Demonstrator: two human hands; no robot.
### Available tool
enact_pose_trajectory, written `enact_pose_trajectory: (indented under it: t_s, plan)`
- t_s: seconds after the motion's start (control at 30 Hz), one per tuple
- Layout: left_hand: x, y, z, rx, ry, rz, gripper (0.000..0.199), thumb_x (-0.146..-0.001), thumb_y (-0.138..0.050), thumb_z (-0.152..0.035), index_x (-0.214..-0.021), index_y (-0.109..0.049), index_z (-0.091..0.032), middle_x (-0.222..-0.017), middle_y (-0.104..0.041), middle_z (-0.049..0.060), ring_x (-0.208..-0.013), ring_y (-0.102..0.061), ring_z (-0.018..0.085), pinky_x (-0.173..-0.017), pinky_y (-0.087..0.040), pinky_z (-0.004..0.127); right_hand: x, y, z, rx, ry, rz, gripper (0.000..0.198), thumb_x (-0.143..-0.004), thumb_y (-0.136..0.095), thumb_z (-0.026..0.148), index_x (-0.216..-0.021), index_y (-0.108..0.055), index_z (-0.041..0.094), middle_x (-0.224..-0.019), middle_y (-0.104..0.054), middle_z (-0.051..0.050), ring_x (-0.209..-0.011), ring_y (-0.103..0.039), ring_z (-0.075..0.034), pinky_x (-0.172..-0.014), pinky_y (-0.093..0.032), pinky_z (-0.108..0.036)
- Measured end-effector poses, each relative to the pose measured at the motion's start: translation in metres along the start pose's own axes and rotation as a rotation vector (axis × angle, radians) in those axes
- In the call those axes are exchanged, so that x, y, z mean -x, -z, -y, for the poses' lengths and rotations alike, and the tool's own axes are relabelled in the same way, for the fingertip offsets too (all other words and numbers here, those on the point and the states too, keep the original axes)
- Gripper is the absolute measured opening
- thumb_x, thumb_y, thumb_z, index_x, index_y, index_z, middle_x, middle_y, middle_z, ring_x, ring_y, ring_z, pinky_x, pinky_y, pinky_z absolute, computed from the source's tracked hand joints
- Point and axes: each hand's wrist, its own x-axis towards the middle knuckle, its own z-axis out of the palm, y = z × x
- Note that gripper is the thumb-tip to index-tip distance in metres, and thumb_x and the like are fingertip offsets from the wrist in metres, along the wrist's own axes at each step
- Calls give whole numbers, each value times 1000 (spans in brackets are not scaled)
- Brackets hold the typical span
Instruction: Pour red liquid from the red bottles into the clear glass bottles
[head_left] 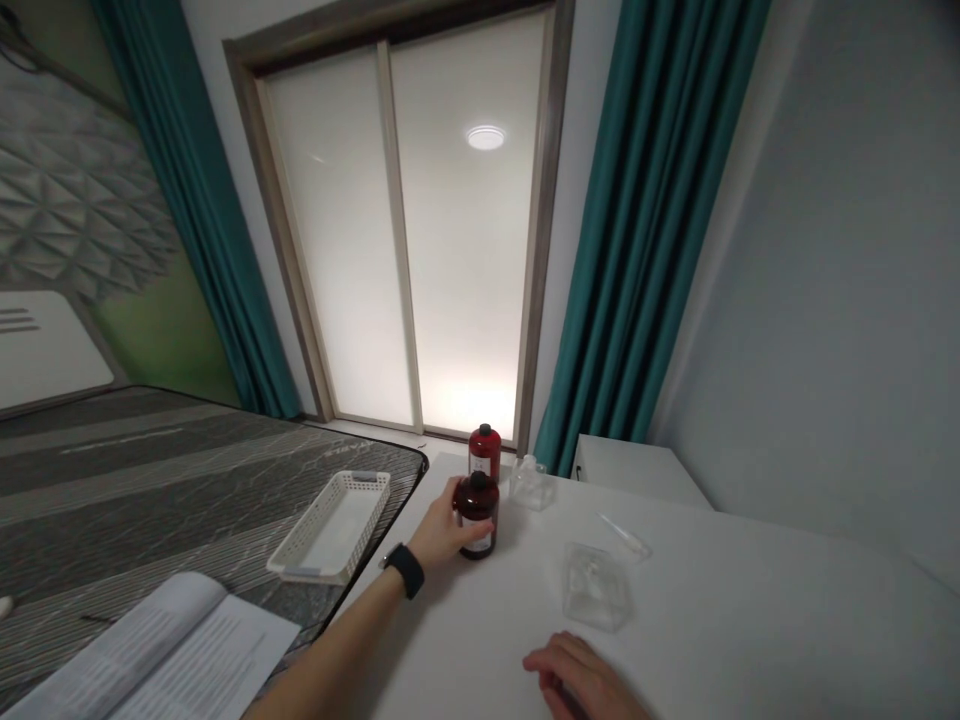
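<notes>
My left hand [442, 525], with a black watch on its wrist, is closed around a dark brown bottle [478, 505] with a black cap and a pale label. The bottle stands upright on the white table [690, 620], or very close to its surface. Right behind it is a red bottle [484, 448] with a black cap, partly hidden. My right hand [574, 675] hovers low over the near part of the table, holding nothing, fingers loosely bent and the thumb apart. In front of it lies a clear square container [596, 588]. Farther off are a slim clear dropper [626, 537] and a clear square bottle [532, 486].
Left of the table is a bed with a dark grey striped cover [187, 460]. On it lie a white perforated basket [330, 530] and an open book [172, 650]. A white cabinet [637, 465] stands behind the table, near a teal curtain [637, 250].
</notes>
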Motion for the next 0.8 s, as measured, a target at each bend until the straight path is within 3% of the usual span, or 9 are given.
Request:
enact_pose_trajectory:
  t_s: [0.23,0.53,0.67,0.8]
  plan:
    - [24,-45,-23,65,-51,75,57,-70,-77,-23,-121,-51,-19,-113,-69,7,-102,-65,26,-95,-50,41,4,16,7,66,42,-120,38,-89,-43,9,-120,-59,25,-93,-71,-6,-84,-67,-21,-76,-56,-31]
    - [40,-51,-12,155,-77,105,66,-69,-80,-32,-125,-48,-19,-118,-65,7,-107,-62,27,-98,-48,40,-4,17,31,160,288,-187,37,-88,-44,6,-120,-54,23,-82,-69,-5,-72,-64,-19,-69,-54,-31]
    - [40,-54,-12,219,-98,117,66,-70,-79,-32,-126,-46,-19,-119,-64,8,-106,-62,26,-97,-49,39,-23,50,48,115,253,-237,47,-89,-44,5,-133,-43,22,-88,-67,-6,-79,-63,-20,-74,-55,-34]
    - [40,-56,-15,249,-109,121,66,-71,-78,-31,-126,-45,-18,-119,-64,8,-106,-62,26,-97,-49,39,-58,92,54,249,284,-159,42,-93,-44,11,-134,-44,21,-102,-67,-10,-89,-62,-24,-83,-52,-43]
